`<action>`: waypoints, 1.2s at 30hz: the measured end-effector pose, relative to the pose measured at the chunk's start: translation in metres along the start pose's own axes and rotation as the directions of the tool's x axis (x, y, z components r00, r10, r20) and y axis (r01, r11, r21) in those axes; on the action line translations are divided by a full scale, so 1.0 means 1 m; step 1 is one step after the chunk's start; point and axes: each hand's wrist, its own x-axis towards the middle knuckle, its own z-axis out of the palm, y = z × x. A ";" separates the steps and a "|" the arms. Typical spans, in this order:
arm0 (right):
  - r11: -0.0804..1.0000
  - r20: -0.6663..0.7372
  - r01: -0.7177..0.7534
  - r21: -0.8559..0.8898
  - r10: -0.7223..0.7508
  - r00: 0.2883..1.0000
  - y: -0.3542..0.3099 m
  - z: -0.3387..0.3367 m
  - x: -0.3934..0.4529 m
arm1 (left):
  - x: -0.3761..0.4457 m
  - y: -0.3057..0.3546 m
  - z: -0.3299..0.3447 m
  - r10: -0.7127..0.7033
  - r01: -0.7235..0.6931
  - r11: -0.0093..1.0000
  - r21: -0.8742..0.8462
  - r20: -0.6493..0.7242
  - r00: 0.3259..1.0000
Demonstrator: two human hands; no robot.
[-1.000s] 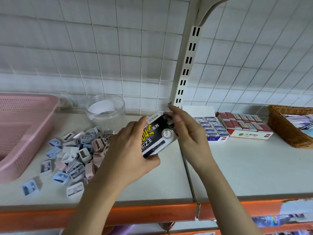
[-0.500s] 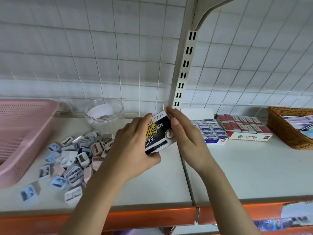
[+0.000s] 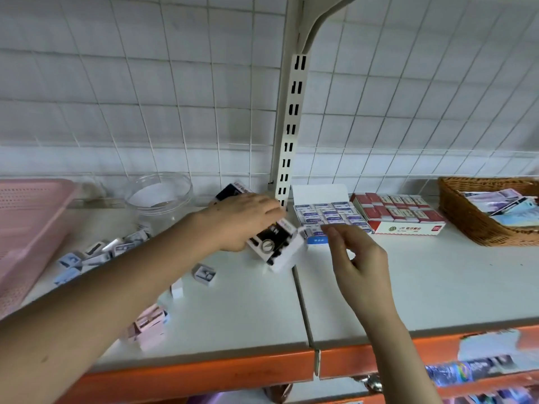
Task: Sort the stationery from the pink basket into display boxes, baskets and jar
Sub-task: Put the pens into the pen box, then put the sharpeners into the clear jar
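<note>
Now left hand grips black-and-white display box, tilted, on white shelf just beside blue eraser box. Right hand hovers apart, fingers loosely curled, holding nothing. Small sharpeners lie scattered near clear jar and pink basket.

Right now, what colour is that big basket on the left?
Pink. The basket has a wall of little holes, and shows best in the head view, its only view.

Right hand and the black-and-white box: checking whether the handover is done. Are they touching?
Apart. The head view shows the right hand beside the black-and-white box, shelf visible between; only the left hand holds it.
</note>
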 end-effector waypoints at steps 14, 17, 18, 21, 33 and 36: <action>0.947 0.318 0.245 -0.209 -0.171 0.933 0.015 0.029 -0.022 | -0.036 0.034 0.046 -0.452 0.448 0.873 -0.191 0.024 0.892; 0.889 0.463 0.404 -0.214 -0.271 0.844 0.011 0.057 -0.014 | -0.070 0.050 0.054 -0.584 0.488 0.786 -0.380 -0.196 0.788; 0.872 0.502 0.440 -0.214 -0.289 0.816 0.012 0.065 -0.012 | -0.082 0.056 0.056 -0.613 0.498 0.772 -0.396 -0.252 0.749; 0.852 0.521 0.454 -0.263 -0.271 0.810 0.017 0.084 -0.005 | -0.111 0.068 0.057 -0.678 0.560 0.724 -0.402 -0.269 0.684; 0.877 0.493 0.443 -0.187 -0.306 0.814 -0.040 0.115 -0.019 | -0.169 0.041 0.069 -0.799 0.638 0.592 -0.493 -0.260 0.542; 0.882 0.636 0.405 -0.240 -0.172 0.752 -0.052 0.139 -0.031 | -0.190 0.016 0.083 -0.803 0.656 0.582 -0.480 -0.213 0.557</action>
